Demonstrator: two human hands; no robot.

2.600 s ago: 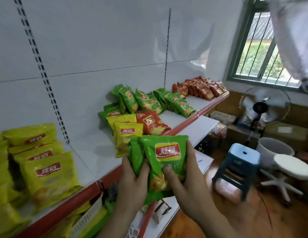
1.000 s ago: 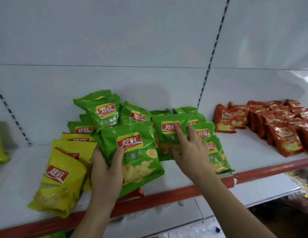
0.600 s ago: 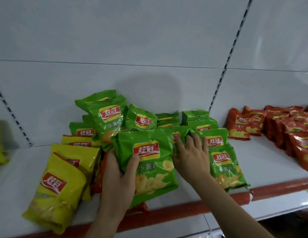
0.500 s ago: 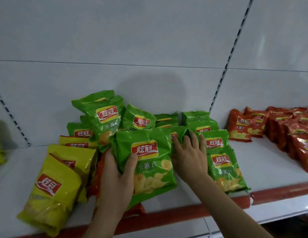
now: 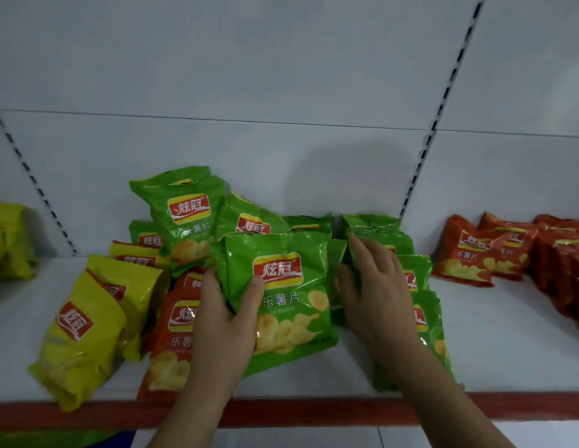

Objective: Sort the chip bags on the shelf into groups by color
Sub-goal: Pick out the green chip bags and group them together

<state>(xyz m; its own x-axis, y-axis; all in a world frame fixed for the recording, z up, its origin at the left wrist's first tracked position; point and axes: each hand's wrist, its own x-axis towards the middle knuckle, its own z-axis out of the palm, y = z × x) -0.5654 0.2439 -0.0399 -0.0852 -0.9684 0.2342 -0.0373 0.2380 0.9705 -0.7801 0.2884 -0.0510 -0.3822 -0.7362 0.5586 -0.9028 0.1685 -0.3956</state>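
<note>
Two hands are on the green pile mid-shelf. The left hand [image 5: 228, 321] grips a green chip bag [image 5: 281, 299] by its left edge, thumb curled over the front, and the bag's bottom rests on the white shelf [image 5: 508, 344]. The right hand [image 5: 375, 292], just beside that bag, lies flat with straight fingers on the green bags [image 5: 420, 305] to its right. Count-wise: roughly eight more green ones stacked behind and to the right, three yellow bags [image 5: 84, 321] at left, one orange bag [image 5: 175, 334] lying under the left wrist, and a red group [image 5: 475, 253] far right, too overlapped to count.
</note>
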